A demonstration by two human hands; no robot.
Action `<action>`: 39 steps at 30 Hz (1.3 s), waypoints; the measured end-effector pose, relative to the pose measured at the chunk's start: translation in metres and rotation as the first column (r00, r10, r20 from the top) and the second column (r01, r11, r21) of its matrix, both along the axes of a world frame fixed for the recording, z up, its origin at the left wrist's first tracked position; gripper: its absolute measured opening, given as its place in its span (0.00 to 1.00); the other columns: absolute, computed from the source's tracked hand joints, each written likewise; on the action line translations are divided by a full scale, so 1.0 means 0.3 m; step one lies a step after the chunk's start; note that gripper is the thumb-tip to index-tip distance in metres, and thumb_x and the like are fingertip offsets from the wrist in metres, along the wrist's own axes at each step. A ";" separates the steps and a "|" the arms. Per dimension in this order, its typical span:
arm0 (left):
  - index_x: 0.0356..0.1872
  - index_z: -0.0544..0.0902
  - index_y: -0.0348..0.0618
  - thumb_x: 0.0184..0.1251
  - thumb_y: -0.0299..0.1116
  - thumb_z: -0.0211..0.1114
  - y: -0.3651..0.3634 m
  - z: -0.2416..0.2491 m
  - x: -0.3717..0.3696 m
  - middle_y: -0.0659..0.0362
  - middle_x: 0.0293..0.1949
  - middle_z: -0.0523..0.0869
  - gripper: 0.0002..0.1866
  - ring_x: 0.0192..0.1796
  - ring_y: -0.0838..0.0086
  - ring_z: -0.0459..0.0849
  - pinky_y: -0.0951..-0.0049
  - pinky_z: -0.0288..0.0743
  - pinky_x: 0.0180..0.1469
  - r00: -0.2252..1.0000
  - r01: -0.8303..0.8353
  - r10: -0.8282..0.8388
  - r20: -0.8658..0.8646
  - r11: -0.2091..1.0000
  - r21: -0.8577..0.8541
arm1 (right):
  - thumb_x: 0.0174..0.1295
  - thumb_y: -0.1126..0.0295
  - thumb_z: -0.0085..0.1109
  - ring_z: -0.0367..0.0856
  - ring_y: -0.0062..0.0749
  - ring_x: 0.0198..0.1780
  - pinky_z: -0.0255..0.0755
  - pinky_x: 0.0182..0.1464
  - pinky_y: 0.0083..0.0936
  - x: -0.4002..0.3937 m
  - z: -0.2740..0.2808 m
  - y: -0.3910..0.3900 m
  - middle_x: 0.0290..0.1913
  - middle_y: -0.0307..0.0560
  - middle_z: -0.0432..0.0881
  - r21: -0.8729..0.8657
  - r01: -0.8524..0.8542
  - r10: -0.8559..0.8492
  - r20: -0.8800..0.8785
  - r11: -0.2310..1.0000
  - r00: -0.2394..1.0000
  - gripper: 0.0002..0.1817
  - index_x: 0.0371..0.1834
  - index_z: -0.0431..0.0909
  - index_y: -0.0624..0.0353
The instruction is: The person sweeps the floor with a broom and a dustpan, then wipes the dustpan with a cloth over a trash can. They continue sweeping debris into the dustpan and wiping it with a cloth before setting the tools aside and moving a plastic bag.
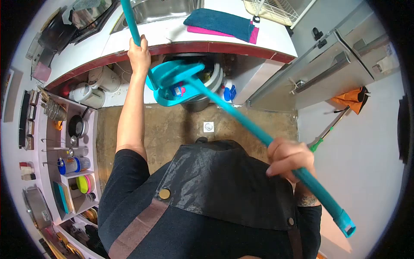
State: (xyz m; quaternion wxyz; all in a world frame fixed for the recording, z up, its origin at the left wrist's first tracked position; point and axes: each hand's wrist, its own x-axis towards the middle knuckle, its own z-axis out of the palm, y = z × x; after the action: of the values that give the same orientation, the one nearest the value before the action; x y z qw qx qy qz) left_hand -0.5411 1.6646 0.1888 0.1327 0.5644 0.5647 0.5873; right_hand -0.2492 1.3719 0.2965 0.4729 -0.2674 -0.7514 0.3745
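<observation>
My left hand (139, 54) is wrapped round a teal pole (130, 21), whose lower part is hidden behind my hand and forearm; it lines up with the teal dustpan (166, 102). Inside the dustpan lie bits of rubbish (177, 91) with blue, pink and white colours. The dustpan is tilted at the mouth of a bin (215, 80) under the counter. My right hand (291, 159) grips the teal handle of a broom (241, 118), which slants up to a teal head (179, 73) overlapping the dustpan.
Above the bin runs a white counter (166, 32) with a red edge, a sink (166, 13) and folded cloths (220, 23). Shelves (92, 151) with kitchenware line the left. A refrigerator (327, 73) stands right, beside an orange cloth (351, 100) and a green-tipped pole (330, 130). A drain cover (208, 127) marks the floor.
</observation>
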 end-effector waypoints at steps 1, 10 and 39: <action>0.30 0.70 0.36 0.57 0.37 0.51 0.005 -0.009 -0.004 0.48 0.17 0.74 0.12 0.22 0.57 0.74 0.65 0.67 0.27 1.000 0.000 0.000 -0.001 1.000 -0.003 | 0.41 0.78 0.55 0.68 0.32 0.19 0.63 0.24 0.23 -0.011 -0.005 0.004 0.13 0.41 0.68 -0.003 0.000 0.000 -0.001 1.000 1.000 0.01 0.16 0.75 0.64; 0.29 0.71 0.37 0.57 0.36 0.52 0.034 -0.074 -0.045 0.50 0.17 0.73 0.11 0.20 0.64 0.74 0.68 0.67 0.25 0.999 0.010 -0.011 0.041 0.999 0.031 | 0.40 0.79 0.55 0.68 0.34 0.21 0.64 0.23 0.25 0.040 -0.059 0.051 0.16 0.45 0.69 0.123 0.101 -0.106 0.035 0.987 0.994 0.02 0.19 0.74 0.64; 0.27 0.70 0.38 0.56 0.33 0.55 0.050 -0.108 -0.045 0.56 0.14 0.72 0.08 0.16 0.71 0.73 0.73 0.67 0.22 0.995 0.080 -0.091 0.040 0.970 0.232 | 0.43 0.76 0.55 0.66 0.32 0.18 0.59 0.21 0.23 0.080 0.117 0.124 0.13 0.43 0.67 0.072 0.027 -0.036 0.120 0.997 0.992 0.03 0.19 0.75 0.64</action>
State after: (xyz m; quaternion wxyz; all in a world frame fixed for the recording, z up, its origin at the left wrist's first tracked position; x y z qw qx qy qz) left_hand -0.5545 1.6796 0.1563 0.1058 0.5848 0.4647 0.6564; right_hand -0.2252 1.4092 0.3315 0.4415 -0.2847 -0.7871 0.3232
